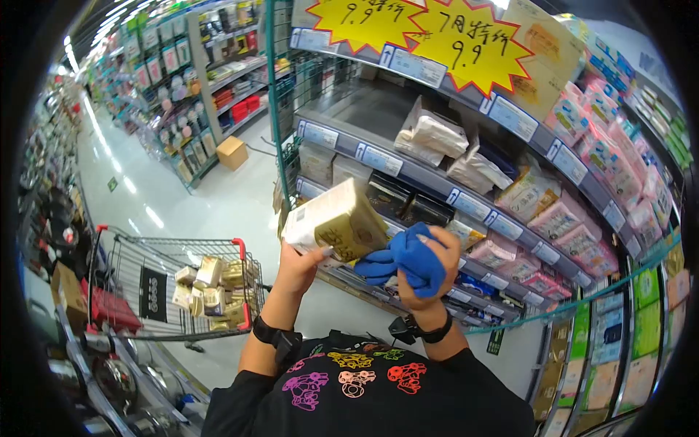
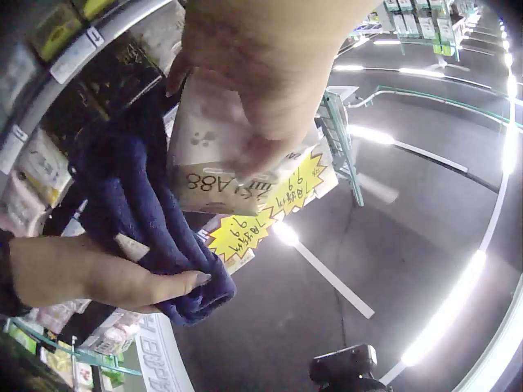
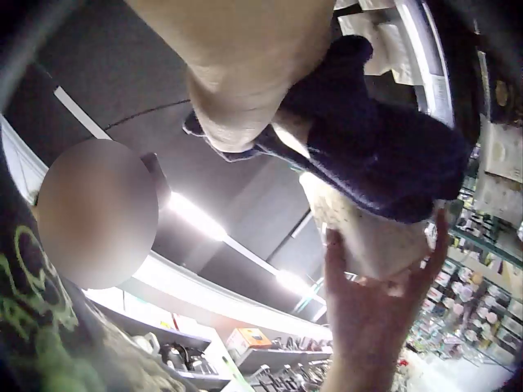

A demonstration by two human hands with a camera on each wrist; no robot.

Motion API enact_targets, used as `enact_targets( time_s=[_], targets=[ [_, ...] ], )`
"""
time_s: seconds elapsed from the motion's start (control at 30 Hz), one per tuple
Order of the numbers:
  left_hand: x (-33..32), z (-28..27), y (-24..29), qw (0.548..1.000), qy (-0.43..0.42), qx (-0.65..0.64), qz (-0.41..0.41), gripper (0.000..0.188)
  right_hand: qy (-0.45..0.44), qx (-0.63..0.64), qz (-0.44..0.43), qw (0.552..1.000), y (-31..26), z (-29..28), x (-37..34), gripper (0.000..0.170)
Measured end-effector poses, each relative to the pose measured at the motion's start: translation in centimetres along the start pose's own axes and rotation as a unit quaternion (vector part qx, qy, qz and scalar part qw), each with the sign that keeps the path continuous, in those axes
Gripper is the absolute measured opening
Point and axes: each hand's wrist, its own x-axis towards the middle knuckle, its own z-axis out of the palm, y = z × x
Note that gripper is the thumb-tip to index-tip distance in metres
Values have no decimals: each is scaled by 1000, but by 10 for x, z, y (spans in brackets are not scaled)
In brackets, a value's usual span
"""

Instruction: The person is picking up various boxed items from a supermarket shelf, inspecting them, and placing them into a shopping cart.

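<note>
My left hand (image 1: 301, 267) grips a white and gold tissue pack (image 1: 328, 222) from below, thumb along its near side. Dark lettering, including "A88", shows on the pack in the left wrist view. In my right hand (image 1: 444, 258) a bunched blue cloth (image 1: 408, 262) is held, its folds hanging over the fingers. One end of the cloth overlaps the lower right end of the pack. From the right wrist view, the dark blue cloth (image 3: 376, 139) lies across the pack (image 3: 376, 233), with the left hand's fingers spread around the pack.
A wire shopping cart (image 1: 153, 280) with red corners stands at the left, holding several gold and white packs (image 1: 211, 280). Store shelves (image 1: 386, 156) with packaged goods rise in front and to the right. A cardboard box (image 1: 232, 153) sits on the aisle floor.
</note>
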Motion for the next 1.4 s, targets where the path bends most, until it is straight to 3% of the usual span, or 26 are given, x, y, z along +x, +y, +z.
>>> enact_targets(
  time_s=[0.03,0.13,0.27,0.4,0.47,0.53,0.6,0.67,0.7,0.77,0.8,0.83,0.9,0.97,1.07,1.13,1.27,1.33,1.4],
  targets=[
    [-1,0,3,1000,2,-2,-22,75,14,-3,16,1000,-4,-2,6,36],
    [3,-6,4,996,-68,57,-2,76,-122,13,88,989,-8,-1,17,43],
    [12,-2,24,998,-48,-31,-30,81,-134,47,146,979,-15,5,5,38],
    [24,-13,29,996,-91,4,-1,81,-168,34,205,964,-11,1,-8,32],
    [26,-12,30,994,-100,17,-32,81,-170,-28,229,958,-7,-4,-12,36],
    [28,-13,29,987,-140,31,-65,81,-100,-69,209,970,-9,-12,-7,37],
    [29,-11,31,961,-231,141,-52,81,0,-7,232,973,-10,-17,-4,36],
    [26,-4,31,951,-269,93,-116,83,-9,40,202,979,-11,-27,4,35],
    [29,-2,31,934,-312,124,-120,86,-56,66,190,978,-13,-32,9,35],
    [32,-4,31,915,-352,62,-186,88,-150,121,166,967,-19,-40,17,33],
    [33,-4,30,903,-369,31,-219,89,-189,174,208,944,-24,-41,17,32],
    [31,-3,31,896,-360,17,-259,88,-236,176,202,934,-27,-42,20,32],
    [37,-3,27,855,-438,50,-274,84,-300,167,200,918,-28,-38,16,35],
    [40,3,26,824,-496,92,-258,74,-291,129,174,932,-29,-32,13,33],
    [43,9,23,759,-540,141,-335,73,-276,64,168,944,-26,-26,8,36],
    [41,10,18,748,-551,144,-341,71,-246,20,187,951,-25,-22,4,37],
    [42,20,17,740,-573,150,-320,72,-242,-2,118,963,-25,-28,2,42],
    [45,25,17,727,-609,169,-269,73,-273,15,103,956,-31,-36,6,40],
    [46,18,13,723,-602,169,-292,70,-322,32,86,942,-38,-48,12,39]
  ],
)
